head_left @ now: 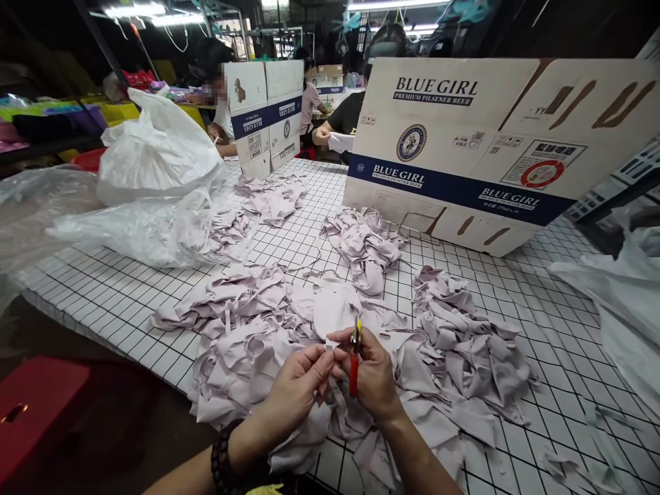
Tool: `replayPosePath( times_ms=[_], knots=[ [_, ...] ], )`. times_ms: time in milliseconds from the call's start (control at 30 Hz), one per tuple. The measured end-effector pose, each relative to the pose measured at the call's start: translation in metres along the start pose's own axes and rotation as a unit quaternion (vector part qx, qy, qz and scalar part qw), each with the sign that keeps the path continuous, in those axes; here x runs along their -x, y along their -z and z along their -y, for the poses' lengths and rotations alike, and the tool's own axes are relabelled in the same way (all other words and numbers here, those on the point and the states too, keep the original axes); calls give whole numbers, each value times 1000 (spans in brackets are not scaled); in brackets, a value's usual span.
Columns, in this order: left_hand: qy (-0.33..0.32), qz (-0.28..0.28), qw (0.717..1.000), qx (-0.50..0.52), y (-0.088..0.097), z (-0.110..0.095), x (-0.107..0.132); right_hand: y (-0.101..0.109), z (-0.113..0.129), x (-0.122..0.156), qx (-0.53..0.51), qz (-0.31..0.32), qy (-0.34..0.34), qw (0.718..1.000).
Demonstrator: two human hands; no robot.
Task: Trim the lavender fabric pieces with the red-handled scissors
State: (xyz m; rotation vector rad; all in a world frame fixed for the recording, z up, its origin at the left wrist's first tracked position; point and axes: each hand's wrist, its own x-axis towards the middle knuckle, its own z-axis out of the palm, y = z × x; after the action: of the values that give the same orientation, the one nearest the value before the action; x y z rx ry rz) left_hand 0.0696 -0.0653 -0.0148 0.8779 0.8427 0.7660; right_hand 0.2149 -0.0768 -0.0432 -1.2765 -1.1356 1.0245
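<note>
At the near edge of the gridded table (515,302), both hands are held close together just above a heap of lilac offcuts (454,344). The right hand (375,382) is closed around a pair of red-handled snips (353,361), which are held almost upright, handle down in the palm and yellow-tipped blades pointing up and away from the body. The left hand (299,385), with a bead bracelet (221,459) at its wrist, is pinched, thumb against fingers, on the lower edge of a pale lilac piece (335,308). That piece stands up from the pinch as a rounded flap, just beyond and slightly left of the blades. Its gripped edge lies immediately left of the snips, so the blade tips and the pinching fingertips are nearly touching. Whether the blades are already on the cloth cannot be told. The right hand is the nearer to the tool's working end, the left to the fabric. Farther back, a printed cardboard box (464,137) is stood on the table at the right, and crumpled plastic bags (155,158) are piled at the left. Beyond them, other people are seated at their own work.
</note>
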Motion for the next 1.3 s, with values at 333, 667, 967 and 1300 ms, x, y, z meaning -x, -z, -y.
replayPosePath(
  times_ms=[333, 667, 967, 1300],
  knots=[
    [-166, -42, 974, -147, 12, -9, -4, -17, 2, -8, -42, -21, -10, 999],
    [-189, 27, 972, -135, 15, 1, -18, 38, 53, 7, 331, 86, -48, 938],
    [-233, 63, 934, -263, 13, -7, -20, 37, 67, 18, 474, 95, -27, 875],
    [-209, 80, 946, -233, 15, -5, -20, 35, 64, 15, 511, 87, 13, 855]
  ],
)
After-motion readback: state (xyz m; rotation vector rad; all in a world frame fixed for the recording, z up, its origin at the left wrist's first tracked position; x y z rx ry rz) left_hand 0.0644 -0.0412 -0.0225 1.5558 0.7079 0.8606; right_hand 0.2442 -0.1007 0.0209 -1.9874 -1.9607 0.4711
